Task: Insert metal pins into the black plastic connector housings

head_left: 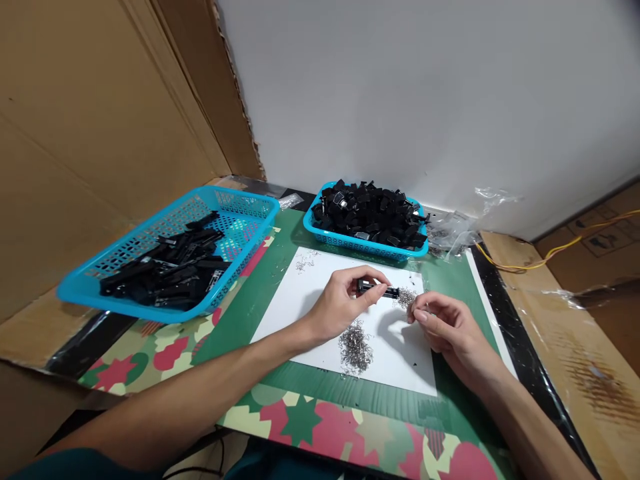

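My left hand (345, 300) grips a black plastic part (380, 289), long and narrow, between thumb and fingers above a white sheet (315, 320). To its right, my right hand (443, 323) is closed in a pinch, thumb against fingertips; whatever lies between them is too small to make out. Beneath the left hand sits a heap of small metal pieces (356, 348), silvery and bent. A smaller pile of the same pieces (406, 298) lies between the two hands, and a thin scatter (306, 262) is at the sheet's far left corner.
At the left stands a blue basket (245, 200) with long black parts (170, 267). Another blue basket (367, 248), heaped with short black pieces (373, 210), is at the back against the wall. Clear plastic bags (453, 233) and a yellow cable (555, 250) lie at the right.
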The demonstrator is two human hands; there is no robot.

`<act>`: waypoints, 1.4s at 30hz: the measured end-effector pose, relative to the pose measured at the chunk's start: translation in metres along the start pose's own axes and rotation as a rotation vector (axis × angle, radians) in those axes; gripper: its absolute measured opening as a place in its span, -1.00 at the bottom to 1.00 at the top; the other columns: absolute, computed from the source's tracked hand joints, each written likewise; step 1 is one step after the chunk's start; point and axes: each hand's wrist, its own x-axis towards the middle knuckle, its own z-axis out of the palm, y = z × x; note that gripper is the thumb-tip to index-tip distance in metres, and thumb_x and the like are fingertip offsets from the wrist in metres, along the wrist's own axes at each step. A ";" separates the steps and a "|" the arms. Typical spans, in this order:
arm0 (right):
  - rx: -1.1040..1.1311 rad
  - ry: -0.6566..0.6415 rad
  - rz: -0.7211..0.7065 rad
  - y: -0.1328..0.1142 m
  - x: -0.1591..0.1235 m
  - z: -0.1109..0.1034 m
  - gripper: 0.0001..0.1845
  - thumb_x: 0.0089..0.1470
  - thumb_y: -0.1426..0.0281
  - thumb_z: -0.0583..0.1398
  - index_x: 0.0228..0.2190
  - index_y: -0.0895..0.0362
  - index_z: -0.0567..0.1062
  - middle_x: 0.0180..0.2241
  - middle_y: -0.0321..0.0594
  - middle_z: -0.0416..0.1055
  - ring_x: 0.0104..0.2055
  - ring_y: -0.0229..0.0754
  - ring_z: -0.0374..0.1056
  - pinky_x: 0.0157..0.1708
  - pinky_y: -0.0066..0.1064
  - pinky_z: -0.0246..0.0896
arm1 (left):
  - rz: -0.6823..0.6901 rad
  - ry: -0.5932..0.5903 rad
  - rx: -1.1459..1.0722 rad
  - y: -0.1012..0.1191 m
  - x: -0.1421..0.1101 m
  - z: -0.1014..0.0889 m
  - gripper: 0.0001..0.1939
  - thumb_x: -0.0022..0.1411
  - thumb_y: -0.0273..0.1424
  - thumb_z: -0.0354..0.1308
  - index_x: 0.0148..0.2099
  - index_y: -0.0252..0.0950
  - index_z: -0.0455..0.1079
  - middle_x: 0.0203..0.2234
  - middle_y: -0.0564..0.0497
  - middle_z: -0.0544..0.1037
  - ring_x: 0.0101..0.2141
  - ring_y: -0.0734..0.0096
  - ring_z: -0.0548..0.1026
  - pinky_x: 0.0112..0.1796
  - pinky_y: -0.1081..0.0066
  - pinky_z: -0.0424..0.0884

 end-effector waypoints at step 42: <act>-0.368 0.193 -0.266 0.007 -0.001 0.005 -0.81 0.10 0.22 0.41 -0.39 0.10 0.70 -0.58 -0.34 0.23 -0.52 -0.28 0.07 -0.52 -0.40 -0.01 | -0.027 -0.221 0.012 0.006 -0.013 0.011 -0.78 0.34 -0.29 0.29 -0.14 -0.33 0.67 -0.29 -0.07 0.72 -0.28 0.31 0.62 -0.29 0.43 0.44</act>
